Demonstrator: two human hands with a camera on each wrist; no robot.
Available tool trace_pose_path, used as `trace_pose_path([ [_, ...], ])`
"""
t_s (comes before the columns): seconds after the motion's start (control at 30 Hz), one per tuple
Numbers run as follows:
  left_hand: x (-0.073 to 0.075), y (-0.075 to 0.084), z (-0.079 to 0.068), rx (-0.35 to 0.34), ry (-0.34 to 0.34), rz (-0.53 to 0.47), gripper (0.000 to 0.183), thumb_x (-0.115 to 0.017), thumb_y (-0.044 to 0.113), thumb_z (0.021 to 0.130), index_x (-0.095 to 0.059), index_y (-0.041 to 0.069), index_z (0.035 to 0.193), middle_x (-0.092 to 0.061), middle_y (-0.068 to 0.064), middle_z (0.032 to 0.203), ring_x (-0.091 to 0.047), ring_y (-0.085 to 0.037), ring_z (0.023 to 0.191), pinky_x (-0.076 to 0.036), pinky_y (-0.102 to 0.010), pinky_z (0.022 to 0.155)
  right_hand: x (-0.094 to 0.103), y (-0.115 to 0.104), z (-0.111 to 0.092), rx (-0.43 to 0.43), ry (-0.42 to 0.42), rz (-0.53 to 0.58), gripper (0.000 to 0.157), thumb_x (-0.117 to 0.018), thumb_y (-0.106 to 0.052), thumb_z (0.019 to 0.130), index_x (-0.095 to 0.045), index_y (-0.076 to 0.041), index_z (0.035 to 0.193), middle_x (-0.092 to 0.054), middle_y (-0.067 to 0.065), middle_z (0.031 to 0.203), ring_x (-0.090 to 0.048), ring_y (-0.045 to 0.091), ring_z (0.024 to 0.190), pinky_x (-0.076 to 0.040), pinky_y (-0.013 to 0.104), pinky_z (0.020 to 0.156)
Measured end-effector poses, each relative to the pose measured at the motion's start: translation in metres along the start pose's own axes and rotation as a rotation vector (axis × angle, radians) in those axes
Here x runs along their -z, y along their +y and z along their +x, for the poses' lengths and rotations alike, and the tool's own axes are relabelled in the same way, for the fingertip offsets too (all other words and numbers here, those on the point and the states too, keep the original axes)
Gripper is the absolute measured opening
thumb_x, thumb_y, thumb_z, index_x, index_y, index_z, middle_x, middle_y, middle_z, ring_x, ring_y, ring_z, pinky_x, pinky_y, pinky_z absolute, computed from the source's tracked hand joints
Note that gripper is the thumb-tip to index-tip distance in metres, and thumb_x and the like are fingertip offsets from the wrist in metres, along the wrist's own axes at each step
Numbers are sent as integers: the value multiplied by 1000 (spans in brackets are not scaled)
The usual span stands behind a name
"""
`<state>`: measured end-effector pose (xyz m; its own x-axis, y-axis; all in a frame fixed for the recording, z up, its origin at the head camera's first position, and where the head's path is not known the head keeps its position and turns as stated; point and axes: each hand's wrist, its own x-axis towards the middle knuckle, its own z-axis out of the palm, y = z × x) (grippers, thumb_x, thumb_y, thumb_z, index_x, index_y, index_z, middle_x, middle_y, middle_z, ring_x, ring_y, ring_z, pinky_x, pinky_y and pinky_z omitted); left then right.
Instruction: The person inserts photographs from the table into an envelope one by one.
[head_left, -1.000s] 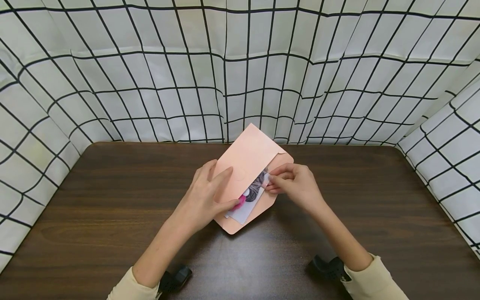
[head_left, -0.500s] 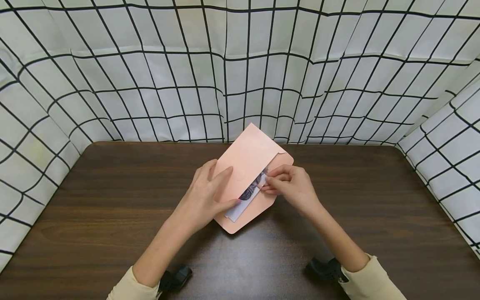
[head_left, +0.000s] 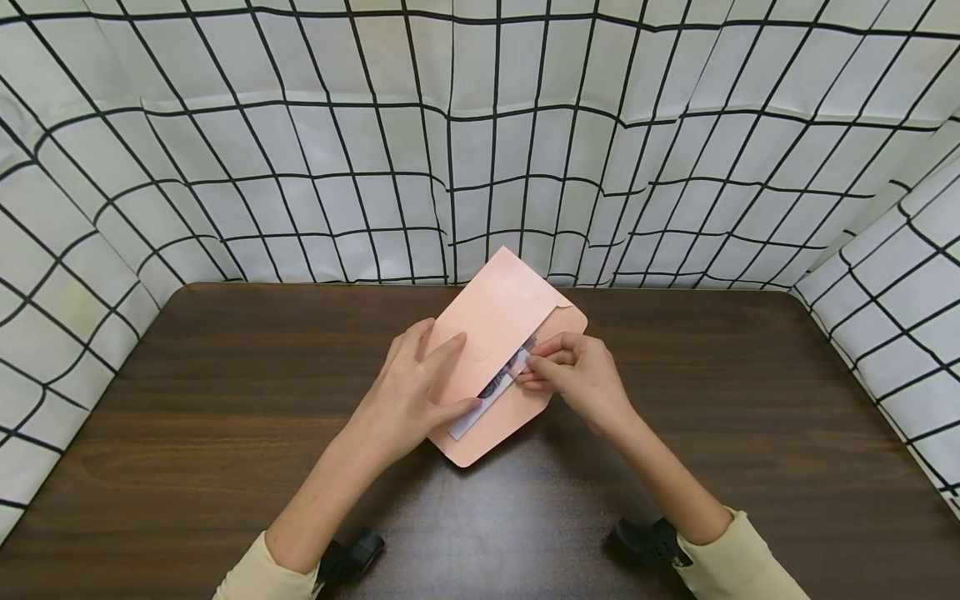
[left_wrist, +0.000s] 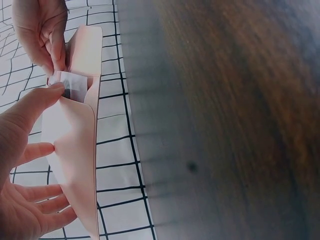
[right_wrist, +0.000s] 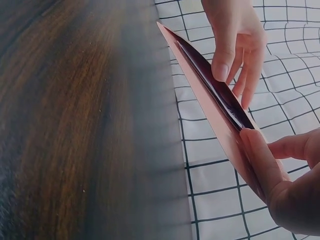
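A pale pink envelope (head_left: 491,317) is tilted over the table, its flap turned back toward the lower right. A printed picture card (head_left: 480,414), white-edged with a grey pattern, sits mostly inside, with a narrow strip showing along the mouth. My left hand (head_left: 401,396) holds the envelope from the left, its thumb at the mouth near the card and its fingers spread over the envelope's face and left edge. With thumb and fingertips, my right hand (head_left: 588,375) pinches the card's exposed edge. In the left wrist view, the card (left_wrist: 76,87) pokes out beside the left thumb.
Beneath lies a dark wood-grain table (head_left: 187,433). White curtain (head_left: 375,142) with black grid lines surrounds its back and sides. Black devices sit at both wrists, by the cream sleeves.
My right hand has moved slightly down and left, sliding the card deeper into the envelope. Less of it shows, and the pink part is covered. The left hand and envelope stay put.
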<state>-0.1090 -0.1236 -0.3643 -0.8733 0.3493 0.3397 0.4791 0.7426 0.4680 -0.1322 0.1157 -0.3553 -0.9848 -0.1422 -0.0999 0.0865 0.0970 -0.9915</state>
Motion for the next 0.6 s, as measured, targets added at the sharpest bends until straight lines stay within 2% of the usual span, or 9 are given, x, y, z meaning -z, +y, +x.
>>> trace_pose_path([
  [0.33, -1, 1, 0, 8, -17, 4, 70, -91, 29, 85, -62, 4, 144, -42, -31, 152, -42, -50, 141, -47, -60, 110, -4, 0, -2, 7, 17, 47, 16, -64, 10, 99, -61, 20, 111, -76, 31, 96, -78, 12, 78, -62, 27, 75],
  [0.6, -1, 1, -1, -5, 3, -11, 67, -91, 25, 85, -63, 2, 142, -44, -31, 149, -43, -49, 139, -47, -59, 109, -6, 1, -2, 5, 36, 106, 15, -63, 11, 99, -61, 20, 110, -76, 26, 93, -79, 12, 79, -62, 28, 77],
])
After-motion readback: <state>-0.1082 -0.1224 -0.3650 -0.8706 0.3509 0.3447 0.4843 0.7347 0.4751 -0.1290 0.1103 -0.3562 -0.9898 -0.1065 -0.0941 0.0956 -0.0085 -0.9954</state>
